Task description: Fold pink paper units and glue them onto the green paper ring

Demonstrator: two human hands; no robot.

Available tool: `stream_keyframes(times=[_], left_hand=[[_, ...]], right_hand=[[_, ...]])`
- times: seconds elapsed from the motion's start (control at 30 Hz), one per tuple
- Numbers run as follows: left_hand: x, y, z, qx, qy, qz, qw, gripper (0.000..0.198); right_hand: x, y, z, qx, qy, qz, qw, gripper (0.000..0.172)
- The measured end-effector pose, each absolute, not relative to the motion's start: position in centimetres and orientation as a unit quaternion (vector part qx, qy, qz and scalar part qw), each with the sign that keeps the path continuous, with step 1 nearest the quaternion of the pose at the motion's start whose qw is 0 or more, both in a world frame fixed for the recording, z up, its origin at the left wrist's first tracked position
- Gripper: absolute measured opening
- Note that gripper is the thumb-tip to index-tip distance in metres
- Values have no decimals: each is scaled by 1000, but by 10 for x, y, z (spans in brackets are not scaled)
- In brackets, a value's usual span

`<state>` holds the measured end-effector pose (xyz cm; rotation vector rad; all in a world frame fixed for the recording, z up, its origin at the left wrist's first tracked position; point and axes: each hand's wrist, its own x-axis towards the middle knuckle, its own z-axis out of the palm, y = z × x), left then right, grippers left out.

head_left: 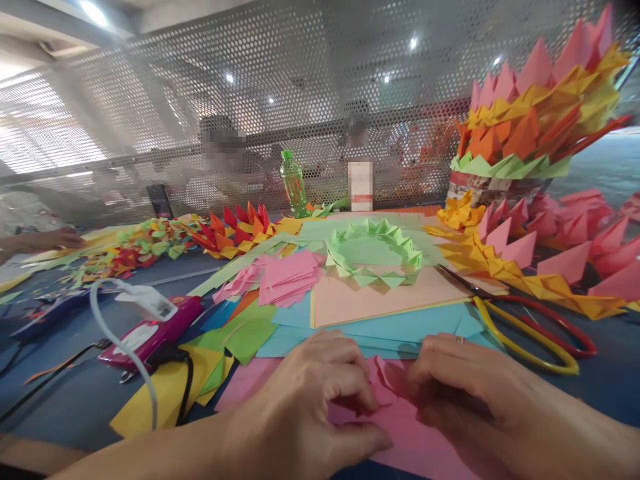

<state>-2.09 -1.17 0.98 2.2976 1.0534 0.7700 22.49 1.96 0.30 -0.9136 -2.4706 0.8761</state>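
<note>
Low in the middle of the head view, a small folded piece of pink paper point(387, 380) lies between my two hands, above a larger pink sheet point(410, 440). My left hand point(320, 393) has its fingers curled against the left side of the piece, with the thumb set apart below. On the other side my right hand point(465, 393), with a ring on one finger, pinches the piece; its fingertips are partly hidden. Just beyond lie blue sheets point(370, 330) and a peach sheet point(380, 297) with a ring of folded green paper point(374, 253) on it.
Scissors point(530, 327) with red and yellow handles lie at right, below a tall stack of folded paper rings point(530, 113). A magenta power strip point(150, 337) with cables sits left. Behind stand a green bottle point(294, 183) and a perforated metal screen point(300, 80). Another person's hand point(55, 240) is far left.
</note>
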Motion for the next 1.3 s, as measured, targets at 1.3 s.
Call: stream_keyframes(times=[1.3], left_hand=[[-17,-11,10,802,460,243,295,19]], right_hand=[[225,20,4,-345,-871,310,164,18]])
